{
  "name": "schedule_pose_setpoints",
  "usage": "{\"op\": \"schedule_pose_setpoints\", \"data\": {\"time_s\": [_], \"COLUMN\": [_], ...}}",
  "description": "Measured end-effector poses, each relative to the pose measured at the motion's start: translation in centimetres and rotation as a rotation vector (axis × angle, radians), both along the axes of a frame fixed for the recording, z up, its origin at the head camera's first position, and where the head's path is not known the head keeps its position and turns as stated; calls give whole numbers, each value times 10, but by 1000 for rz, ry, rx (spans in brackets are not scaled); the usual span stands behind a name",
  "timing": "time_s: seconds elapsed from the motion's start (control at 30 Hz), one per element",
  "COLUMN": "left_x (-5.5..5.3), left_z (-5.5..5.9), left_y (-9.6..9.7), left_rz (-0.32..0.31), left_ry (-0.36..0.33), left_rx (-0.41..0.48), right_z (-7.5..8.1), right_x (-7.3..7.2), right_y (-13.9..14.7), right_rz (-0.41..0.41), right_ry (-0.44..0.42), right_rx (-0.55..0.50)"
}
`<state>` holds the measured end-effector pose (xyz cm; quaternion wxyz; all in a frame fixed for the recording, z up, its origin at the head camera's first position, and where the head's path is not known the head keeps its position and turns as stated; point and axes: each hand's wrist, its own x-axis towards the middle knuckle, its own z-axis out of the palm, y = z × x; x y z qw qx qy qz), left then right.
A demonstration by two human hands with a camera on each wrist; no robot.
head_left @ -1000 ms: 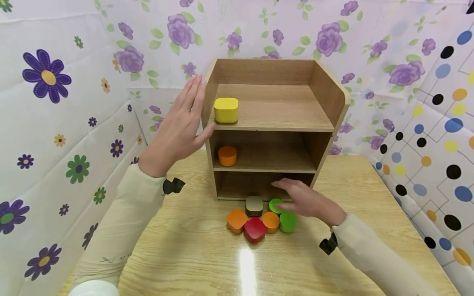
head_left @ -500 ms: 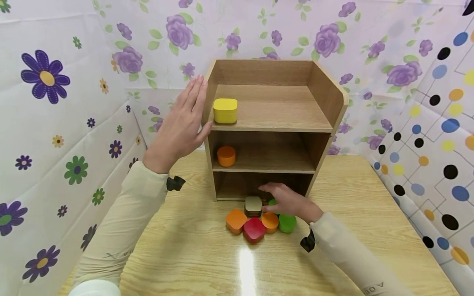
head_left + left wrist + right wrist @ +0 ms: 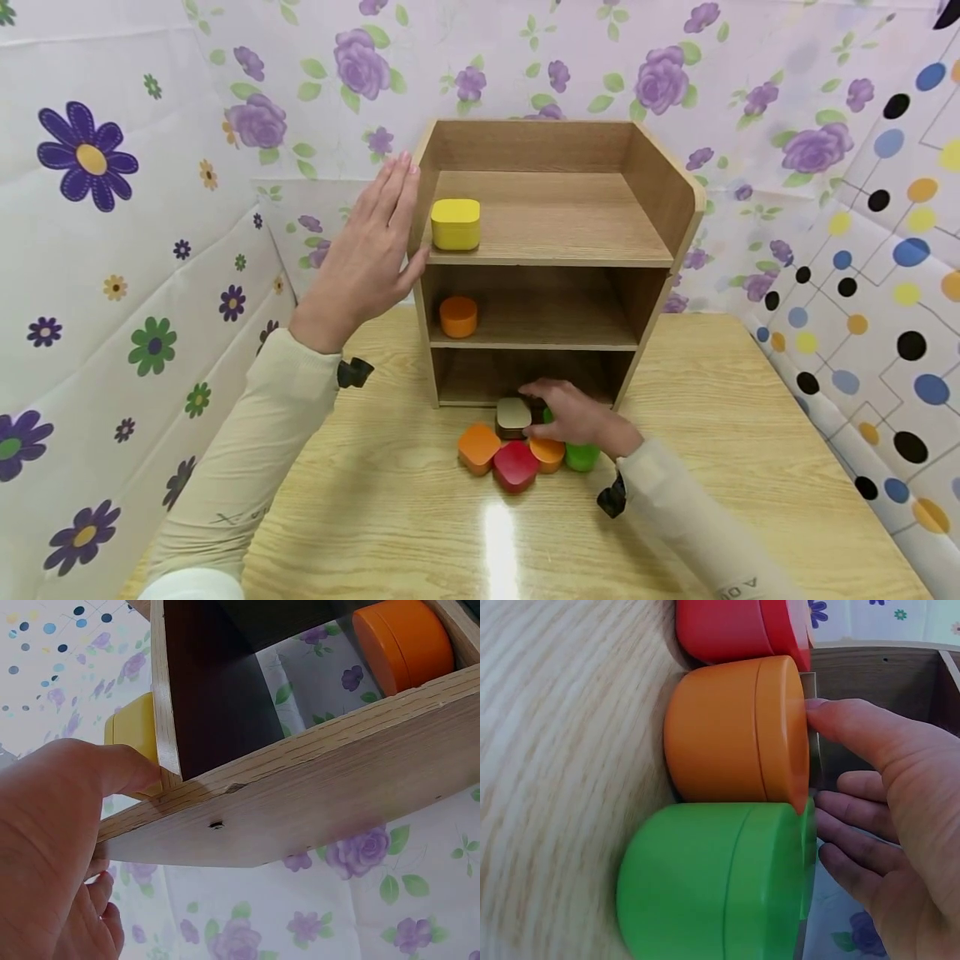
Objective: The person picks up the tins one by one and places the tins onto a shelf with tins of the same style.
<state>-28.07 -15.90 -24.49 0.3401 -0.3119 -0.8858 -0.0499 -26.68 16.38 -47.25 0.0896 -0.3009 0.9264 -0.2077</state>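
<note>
Beige-lidded box [image 3: 513, 414]: on the counter [image 3: 390, 517], before the shelf unit [image 3: 536, 146].
Right hand [image 3: 573, 414]: fingers parted beside it, gripping nothing; best pinch 2 opposite sides.
Left hand [image 3: 360, 246]: fingers straight against the shelf unit.

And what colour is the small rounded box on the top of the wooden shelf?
The small rounded box is yellow; it shows best in the head view.

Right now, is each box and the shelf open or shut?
Brown wooden shelf: open front
Yellow square plastic box: shut
Orange round plastic box inside: shut
Orange square plastic box: looks shut
Red square plastic box: shut
Beige square box: looks shut
Orange round plastic box outside: shut
Near green round plastic box: shut
Far green round plastic box: can't tell
</note>
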Motion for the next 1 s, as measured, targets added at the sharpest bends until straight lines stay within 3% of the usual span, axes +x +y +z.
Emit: {"op": "schedule_pose_setpoints", "data": {"time_s": [1.0], "left_x": [1], "left_z": [1], "left_y": [0], "left_rz": [1], "left_ry": [-34], "left_rx": [0], "right_z": [-8], "right_x": [-11], "right_y": [-3], "right_rz": [28], "right_ry": [40], "right_rx": [-139]}}
